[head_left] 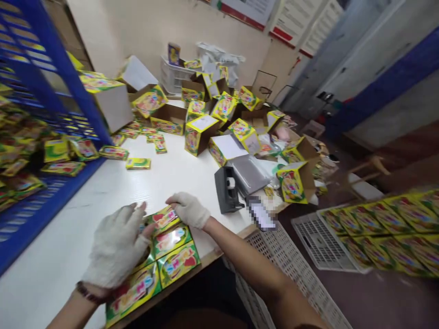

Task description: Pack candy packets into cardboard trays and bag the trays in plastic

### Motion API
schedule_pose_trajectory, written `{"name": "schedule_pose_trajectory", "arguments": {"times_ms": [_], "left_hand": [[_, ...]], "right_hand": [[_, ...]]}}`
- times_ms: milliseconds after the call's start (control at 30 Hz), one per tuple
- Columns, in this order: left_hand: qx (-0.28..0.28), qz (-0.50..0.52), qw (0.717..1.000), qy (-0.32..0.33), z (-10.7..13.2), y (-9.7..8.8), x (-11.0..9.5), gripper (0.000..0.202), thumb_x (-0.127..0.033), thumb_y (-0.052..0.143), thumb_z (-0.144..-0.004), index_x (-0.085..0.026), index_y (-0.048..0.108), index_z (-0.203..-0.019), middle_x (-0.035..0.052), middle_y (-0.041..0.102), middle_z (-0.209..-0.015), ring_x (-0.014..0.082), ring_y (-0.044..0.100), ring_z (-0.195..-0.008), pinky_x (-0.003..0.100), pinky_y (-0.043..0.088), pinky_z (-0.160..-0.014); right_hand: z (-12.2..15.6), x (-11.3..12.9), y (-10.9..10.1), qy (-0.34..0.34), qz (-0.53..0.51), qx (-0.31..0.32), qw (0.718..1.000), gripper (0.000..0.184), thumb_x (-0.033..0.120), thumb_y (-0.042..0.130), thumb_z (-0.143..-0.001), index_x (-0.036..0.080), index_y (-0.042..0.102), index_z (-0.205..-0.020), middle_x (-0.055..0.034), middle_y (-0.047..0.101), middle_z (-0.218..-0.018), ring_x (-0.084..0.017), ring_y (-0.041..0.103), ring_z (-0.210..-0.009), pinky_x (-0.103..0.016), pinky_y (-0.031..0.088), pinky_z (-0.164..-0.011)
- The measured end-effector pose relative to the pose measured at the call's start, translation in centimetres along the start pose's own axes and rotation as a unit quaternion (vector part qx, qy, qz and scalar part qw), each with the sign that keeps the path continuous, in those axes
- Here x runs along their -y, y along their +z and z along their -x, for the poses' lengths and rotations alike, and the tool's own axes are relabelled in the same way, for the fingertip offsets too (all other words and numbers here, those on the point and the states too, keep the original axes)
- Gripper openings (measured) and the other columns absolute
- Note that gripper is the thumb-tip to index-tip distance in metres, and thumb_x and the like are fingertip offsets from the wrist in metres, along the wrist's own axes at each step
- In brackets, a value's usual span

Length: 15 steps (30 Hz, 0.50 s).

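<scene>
A block of yellow-and-green printed boxes, set side by side, lies at the table's near edge. My left hand, in a white fingerless glove, rests over the left part of this block. Its fingers are stretched out and its thumb stands apart, covering some of the boxes. Also gloved, my right hand is at the far right corner, with its fingers bent over the end of the farthest box. The undersides of both hands are hidden.
A blue crate of small packs stands at left. Several opened cartons crowd the back. To the right are a black tape dispenser and a pixelated object. White crates stand below the table, one beneath rows of boxes.
</scene>
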<state>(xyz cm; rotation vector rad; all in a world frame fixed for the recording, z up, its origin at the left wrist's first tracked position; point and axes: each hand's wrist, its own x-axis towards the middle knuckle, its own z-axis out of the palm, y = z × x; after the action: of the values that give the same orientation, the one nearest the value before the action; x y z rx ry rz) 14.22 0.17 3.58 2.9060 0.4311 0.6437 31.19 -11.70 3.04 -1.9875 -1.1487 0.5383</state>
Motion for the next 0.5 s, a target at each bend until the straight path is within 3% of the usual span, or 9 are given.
{"name": "schedule_pose_trajectory", "arguments": {"times_ms": [133,267,367,500], "left_hand": [[0.078,0.040,0.995,-0.041,0.8,1.4,1.9,0.048,-0.054,0.033,-0.091,-0.020,0.063,-0.108,0.0095,0.070,-0.101,0.0296,0.064,-0.092,0.042,0.049,-0.079],[0.098,0.047,0.993,-0.052,1.1,1.5,1.4,0.039,-0.051,0.036,-0.092,-0.023,0.062,-0.102,0.0053,0.069,-0.094,0.0256,0.063,-0.083,0.037,0.046,-0.072],[0.101,0.040,0.993,-0.052,0.9,1.1,0.7,0.034,-0.045,0.038,-0.094,-0.021,0.061,-0.101,0.0050,0.067,-0.089,0.0240,0.061,-0.081,0.036,0.043,-0.071],[0.106,0.061,0.990,-0.074,1.0,0.8,0.3,0.032,-0.039,0.035,-0.097,-0.020,0.061,-0.097,0.0047,0.064,-0.087,0.0220,0.059,-0.080,0.035,0.041,-0.073]], "right_hand": [[0.1,-0.9,1.5,-0.092,0.130,0.010,0.987,0.020,0.020,0.058,-0.090,0.017,0.069,-0.107,-0.0049,0.069,-0.116,-0.015,0.060,-0.111,-0.024,0.040,-0.102],[1.2,-0.4,1.8,-0.142,0.201,0.053,0.968,0.029,0.027,0.049,-0.097,0.016,0.064,-0.118,-0.0068,0.068,-0.118,-0.017,0.059,-0.111,-0.028,0.039,-0.101],[1.1,0.0,1.1,-0.141,0.252,0.072,0.955,0.033,0.034,0.050,-0.096,0.017,0.061,-0.122,-0.0089,0.068,-0.115,-0.022,0.060,-0.106,-0.034,0.042,-0.092],[0.0,0.3,0.6,-0.125,0.290,0.123,0.941,0.031,0.039,0.048,-0.097,0.018,0.065,-0.111,-0.0077,0.070,-0.099,-0.022,0.063,-0.091,-0.033,0.041,-0.078]]}}
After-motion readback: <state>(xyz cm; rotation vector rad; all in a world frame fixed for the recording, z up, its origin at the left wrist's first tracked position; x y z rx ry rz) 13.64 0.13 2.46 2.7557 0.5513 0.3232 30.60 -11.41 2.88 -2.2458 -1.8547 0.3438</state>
